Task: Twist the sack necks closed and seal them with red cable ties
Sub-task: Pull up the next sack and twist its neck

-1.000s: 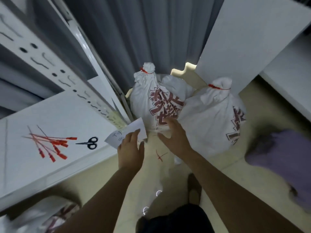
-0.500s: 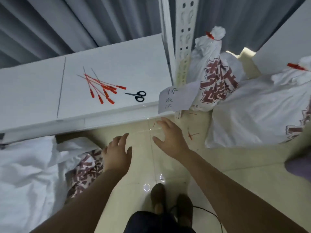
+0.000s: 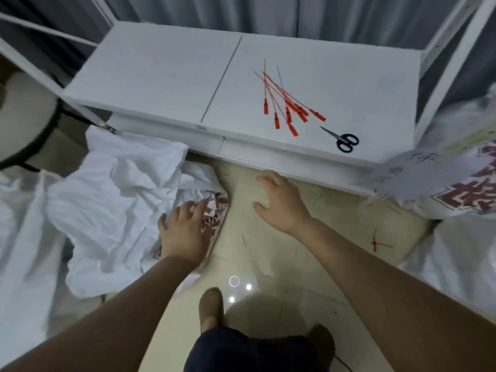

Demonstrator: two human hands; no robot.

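An untied white sack (image 3: 118,210) with red print lies crumpled on the floor at the left. My left hand (image 3: 185,229) rests on its printed side, fingers spread. My right hand (image 3: 281,202) hovers open over the bare floor just right of the sack, holding nothing. Several red cable ties (image 3: 287,103) lie in a loose bunch on the low white shelf (image 3: 166,76). Two filled sacks (image 3: 467,194) stand at the right edge; their necks are out of view.
Black scissors (image 3: 345,140) lie on the shelf right of the ties. A paper note (image 3: 402,175) hangs at the shelf's right end. A red cross mark (image 3: 375,242) is on the tiled floor. Grey curtains (image 3: 268,14) hang behind. More white cloth (image 3: 21,232) lies far left.
My view has swung left from the two tied sacks to the shelf and the untied sack. My left hand has come down onto that sack; my right hand followed, still open.
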